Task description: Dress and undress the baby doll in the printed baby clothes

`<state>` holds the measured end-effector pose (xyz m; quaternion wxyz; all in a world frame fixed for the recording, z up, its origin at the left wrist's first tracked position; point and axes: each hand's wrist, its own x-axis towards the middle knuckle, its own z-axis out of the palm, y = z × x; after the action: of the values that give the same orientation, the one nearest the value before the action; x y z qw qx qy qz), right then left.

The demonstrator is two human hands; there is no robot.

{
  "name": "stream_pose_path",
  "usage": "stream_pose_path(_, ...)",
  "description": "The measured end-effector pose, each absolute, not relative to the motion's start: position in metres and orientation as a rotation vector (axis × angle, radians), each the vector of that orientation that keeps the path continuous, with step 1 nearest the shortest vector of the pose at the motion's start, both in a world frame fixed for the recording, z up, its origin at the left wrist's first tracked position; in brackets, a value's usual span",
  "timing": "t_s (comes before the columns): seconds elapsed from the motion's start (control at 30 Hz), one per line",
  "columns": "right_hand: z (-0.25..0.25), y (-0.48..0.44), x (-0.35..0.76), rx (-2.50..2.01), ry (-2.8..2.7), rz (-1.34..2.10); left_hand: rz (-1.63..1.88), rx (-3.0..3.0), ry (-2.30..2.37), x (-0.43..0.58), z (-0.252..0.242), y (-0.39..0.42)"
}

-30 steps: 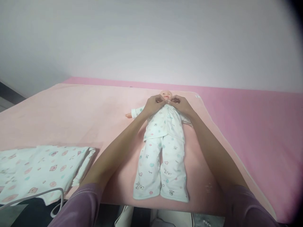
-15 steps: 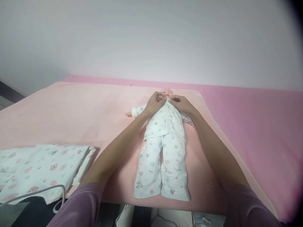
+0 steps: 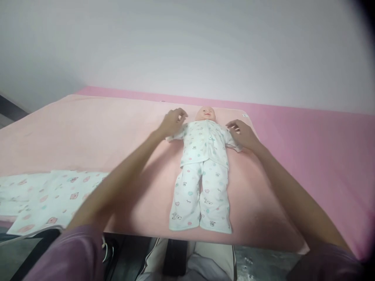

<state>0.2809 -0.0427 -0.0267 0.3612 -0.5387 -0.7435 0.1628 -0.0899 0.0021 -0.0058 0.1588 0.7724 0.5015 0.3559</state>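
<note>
A baby doll [image 3: 206,113] lies on its back on a peach mat, head toward the wall. It wears a white printed baby jacket [image 3: 202,144] with snaps down the front, and matching white trousers [image 3: 215,199]. My left hand [image 3: 172,121] hovers by the doll's sleeve on the left, fingers loosely bent and holding nothing. On the other side, my right hand [image 3: 243,133] is over or beside the other sleeve, its fingers apart. Whether that hand touches the sleeve I cannot tell. My left hand hides part of the left sleeve's end.
The peach mat [image 3: 117,128] covers most of a pink surface [image 3: 307,156]. Folded white printed cloth [image 3: 61,195] lies at the near left, partly behind my left forearm. A pale cable [image 3: 35,233] runs below it. A grey wall [image 3: 187,47] stands behind.
Both hands have let go of the jacket's collar and moved apart, left hand leftward and right hand rightward. The doll's face and neckline are uncovered. The view has shifted slightly.
</note>
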Motion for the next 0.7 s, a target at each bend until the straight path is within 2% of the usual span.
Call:
stream_pose_path(0.1,-0.023,-0.070,0.348,-1.515,-2.129,0.593,0.632,2.228,1.451,-0.157,0.003,-0.002)
stream_pose_path(0.3,-0.036,-0.085,0.371,-1.571,-2.059,0.672,0.508,1.979,1.550,-0.177,-0.006,-0.014)
stream_pose_path(0.4,-0.048,-0.074,0.352,-1.569,-2.022,0.589,0.596,1.999,1.567,-0.164,-0.021,-0.013)
stream_pose_path(0.57,-0.049,-0.072,0.345,-1.681,-1.861,0.033,0.908,2.011,1.789,-0.164,-0.032,-0.023)
stream_pose_path(0.7,-0.035,-0.155,0.320,-1.568,-1.820,-0.178,1.136,2.034,1.927,-0.155,-0.021,-0.080)
